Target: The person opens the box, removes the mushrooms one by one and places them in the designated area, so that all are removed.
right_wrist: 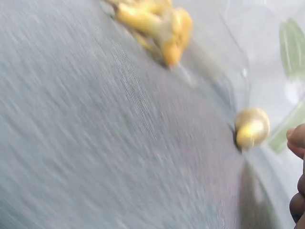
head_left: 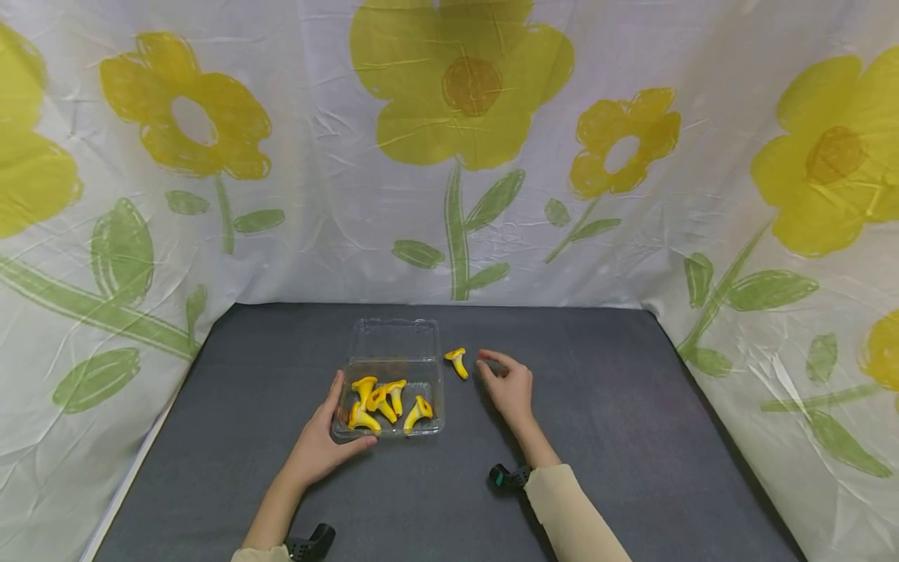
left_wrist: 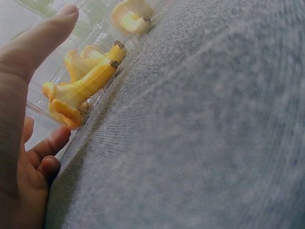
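Observation:
A clear plastic clamshell box (head_left: 439, 417) lies with its lid (head_left: 395, 339) folded back. Inside are several yellow chanterelle mushrooms (head_left: 380, 402), also visible as mushrooms (left_wrist: 86, 88) through the wall in the left wrist view. My left hand (head_left: 325, 445) rests against the box's near left corner, thumb along the front and fingers along the left side. One loose chanterelle (head_left: 456, 363) lies on the cloth to the right of the box. My right hand (head_left: 510, 390) is just right of this mushroom (right_wrist: 252, 128), apart from it, fingers loosely bent and holding nothing.
A dark grey cloth (head_left: 618, 437) covers the table. Behind and on both sides hangs a white curtain (head_left: 316, 211) printed with yellow flowers. A black wrist camera (head_left: 509, 478) is strapped on the right wrist, another camera (head_left: 312, 542) on the left.

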Available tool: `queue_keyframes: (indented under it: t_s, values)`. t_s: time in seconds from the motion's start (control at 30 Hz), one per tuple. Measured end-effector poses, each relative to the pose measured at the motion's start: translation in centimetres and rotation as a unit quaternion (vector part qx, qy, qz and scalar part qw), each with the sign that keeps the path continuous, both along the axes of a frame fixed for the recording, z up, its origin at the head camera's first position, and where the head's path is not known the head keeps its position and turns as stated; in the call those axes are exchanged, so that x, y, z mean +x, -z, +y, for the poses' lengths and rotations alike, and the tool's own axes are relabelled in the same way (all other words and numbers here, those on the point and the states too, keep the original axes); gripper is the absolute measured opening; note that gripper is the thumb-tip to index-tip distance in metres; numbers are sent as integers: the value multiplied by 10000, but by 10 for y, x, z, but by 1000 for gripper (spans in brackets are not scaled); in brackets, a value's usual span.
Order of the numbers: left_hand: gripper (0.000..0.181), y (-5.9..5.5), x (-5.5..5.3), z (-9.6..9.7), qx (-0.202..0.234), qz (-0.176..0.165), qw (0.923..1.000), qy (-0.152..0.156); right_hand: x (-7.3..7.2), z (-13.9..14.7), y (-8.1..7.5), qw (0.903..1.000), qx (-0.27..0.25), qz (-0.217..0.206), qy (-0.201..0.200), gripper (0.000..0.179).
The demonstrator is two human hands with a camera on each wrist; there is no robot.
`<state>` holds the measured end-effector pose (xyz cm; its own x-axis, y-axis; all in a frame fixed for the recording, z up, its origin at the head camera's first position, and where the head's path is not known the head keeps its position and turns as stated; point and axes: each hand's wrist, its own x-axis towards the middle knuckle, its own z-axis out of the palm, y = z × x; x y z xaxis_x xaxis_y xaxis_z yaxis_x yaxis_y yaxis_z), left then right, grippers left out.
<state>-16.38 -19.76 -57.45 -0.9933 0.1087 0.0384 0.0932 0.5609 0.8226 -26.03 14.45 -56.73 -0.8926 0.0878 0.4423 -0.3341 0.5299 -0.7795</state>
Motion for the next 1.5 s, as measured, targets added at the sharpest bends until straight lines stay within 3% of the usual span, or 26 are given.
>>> queue_keyframes:
  t_s: [0.27, 0.6, 0.77, 1.07, 1.3, 1.5]
  values:
    - [128, -1, 0, 0, 22, -51, 10000, 11, 27, -26, -21, 9966, -511, 260, -596, 20]
    - [129, -1, -2, -1, -39, -36, 10000, -7, 62, -57, -30, 9881, -1044, 230, -1106, 19]
    - [129, -2, -2, -1, -28, -20, 10000, -15, 75, -69, -27, 9884, -734, 368, -1280, 19]
    - [129, 1, -1, -1, -4, 39, 10000, -15, 86, -79, -28, 9919, 577, 187, -1118, 20]
    - [129, 2, 0, 0, 13, 61, 10000, 12, 86, -82, -32, 9923, 926, -153, -809, 19]
    - [129, 1, 0, 1, 37, 72, 10000, 24, 84, -85, -38, 9895, 1076, -426, -869, 16]
